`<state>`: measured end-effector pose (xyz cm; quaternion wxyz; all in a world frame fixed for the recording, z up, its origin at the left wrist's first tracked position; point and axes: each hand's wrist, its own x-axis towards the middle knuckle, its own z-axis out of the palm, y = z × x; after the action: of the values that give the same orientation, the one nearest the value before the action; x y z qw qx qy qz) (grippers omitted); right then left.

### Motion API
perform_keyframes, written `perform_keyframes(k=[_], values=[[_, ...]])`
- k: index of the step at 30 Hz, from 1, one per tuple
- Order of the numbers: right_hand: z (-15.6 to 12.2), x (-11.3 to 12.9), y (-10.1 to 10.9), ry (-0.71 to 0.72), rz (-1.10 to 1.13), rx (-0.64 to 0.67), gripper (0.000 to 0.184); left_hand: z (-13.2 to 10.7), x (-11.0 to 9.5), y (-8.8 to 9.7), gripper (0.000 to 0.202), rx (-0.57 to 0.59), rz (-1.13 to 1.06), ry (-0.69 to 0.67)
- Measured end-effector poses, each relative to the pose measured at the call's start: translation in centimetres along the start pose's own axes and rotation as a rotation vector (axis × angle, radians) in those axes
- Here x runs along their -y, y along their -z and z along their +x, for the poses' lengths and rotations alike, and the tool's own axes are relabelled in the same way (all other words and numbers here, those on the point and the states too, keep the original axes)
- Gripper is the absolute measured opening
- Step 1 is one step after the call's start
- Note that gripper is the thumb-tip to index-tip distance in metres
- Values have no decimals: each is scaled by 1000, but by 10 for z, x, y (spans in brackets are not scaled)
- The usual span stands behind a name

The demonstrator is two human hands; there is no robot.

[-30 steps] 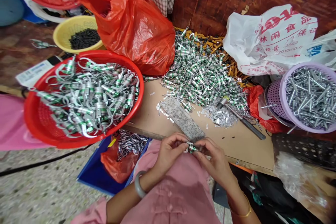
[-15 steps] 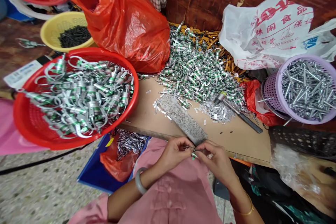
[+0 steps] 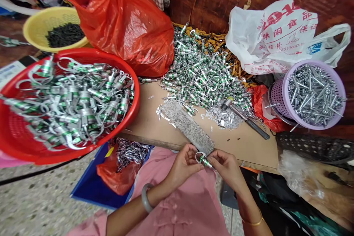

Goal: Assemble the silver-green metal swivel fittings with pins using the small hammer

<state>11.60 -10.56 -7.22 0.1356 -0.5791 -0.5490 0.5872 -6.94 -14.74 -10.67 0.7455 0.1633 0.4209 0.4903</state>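
Note:
Between my hands, just off the bench's front edge, is a small silver metal fitting (image 3: 204, 160) with green bands and a curved hook. My left hand (image 3: 181, 166) pinches the hook side, its thumb and fingers curled together. At the other side, the fingertips of my right hand (image 3: 229, 167) close on the fitting's body. Directly beyond the fingers lies a grey speckled metal bar (image 3: 190, 127), slanting over the cardboard. A heap of similar green-banded fittings (image 3: 204, 77) lies past the bar. Small perforated metal tabs (image 3: 226, 117) are scattered in front of that heap.
A red basket (image 3: 135, 107) full of fittings stands left, with a yellow basket (image 3: 30, 31) behind it. To the right are a hammer (image 3: 253, 126) and a purple basket (image 3: 279, 94) of metal pins. Red (image 3: 129, 25) and white (image 3: 246, 37) plastic bags stand at the back.
The fitting has turned so its hook and green-banded body show more plainly between my fingers. My left fingers have loosened and shifted slightly. The whole view has moved a little right.

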Motion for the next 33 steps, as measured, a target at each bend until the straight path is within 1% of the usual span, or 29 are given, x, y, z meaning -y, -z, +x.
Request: perform_keyframes(k=[4,8,11,13,15,17,18,19,20,23,26,28,29,31,33], values=[[0,1,0,-3,-15,2,46,1,2,-1,51,-11,-37,-13],[-3,3,-2,12,-41,-3,47,3,6,-5,47,-83,-9,-72],[-3,4,0,41,-83,-12,45,4,4,-6,44,-135,44,-106],[2,7,6,75,-130,-64,41,4,0,-4,43,-174,81,-123],[14,11,13,116,-195,-191,38,5,-4,0,43,-208,103,-135],[32,17,19,168,-311,-347,33,6,-9,4,43,-231,114,-153],[42,21,21,190,-394,-402,29,7,-11,6,43,-234,117,-161],[51,24,22,203,-493,-426,25,8,-13,7,43,-230,118,-167],[60,28,21,209,-598,-422,20,8,-14,8,43,-221,116,-168],[78,37,18,194,-880,-345,9,9,-16,9,42,-185,107,-151],[81,42,18,185,-1018,-318,12,10,-16,9,42,-176,104,-140],[76,43,23,213,-980,-335,17,11,-17,9,42,-175,103,-143],[71,43,25,242,-910,-345,20,11,-17,9,42,-174,101,-147],[59,41,28,301,-687,-339,21,11,-16,9,42,-171,100,-153],[44,40,24,332,-458,-281,20,11,-17,8,42,-172,105,-155]])
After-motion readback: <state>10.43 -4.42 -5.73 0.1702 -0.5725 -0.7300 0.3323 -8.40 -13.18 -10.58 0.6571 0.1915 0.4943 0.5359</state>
